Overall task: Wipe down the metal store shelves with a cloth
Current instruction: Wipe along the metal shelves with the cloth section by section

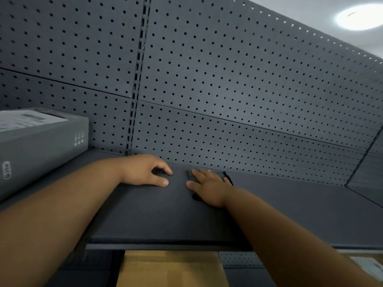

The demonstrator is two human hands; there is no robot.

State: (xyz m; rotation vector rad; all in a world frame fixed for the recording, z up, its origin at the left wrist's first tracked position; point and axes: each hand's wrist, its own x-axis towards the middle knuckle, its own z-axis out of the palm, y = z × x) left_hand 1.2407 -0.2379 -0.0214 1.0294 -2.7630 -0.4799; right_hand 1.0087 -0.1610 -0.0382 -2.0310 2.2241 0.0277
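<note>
A dark grey metal shelf [279, 214] runs across the view below a perforated back panel [228, 90]. My right hand [209, 187] lies flat on a dark cloth [226, 176], fingers straight and pointing toward the back left; most of the cloth is hidden under the palm, with only dark edges showing. My left hand [147, 169] rests on the shelf just left of it, fingers loosely bent with the tips touching the metal and nothing held. The two hands are a short gap apart.
A grey product box [39, 146] stands on the shelf at the left, close to my left forearm. A slotted upright [136, 79] divides the back panel. Below the shelf's front edge sits a brown cardboard box [172, 268]. A ceiling light [360, 16] glows upper right.
</note>
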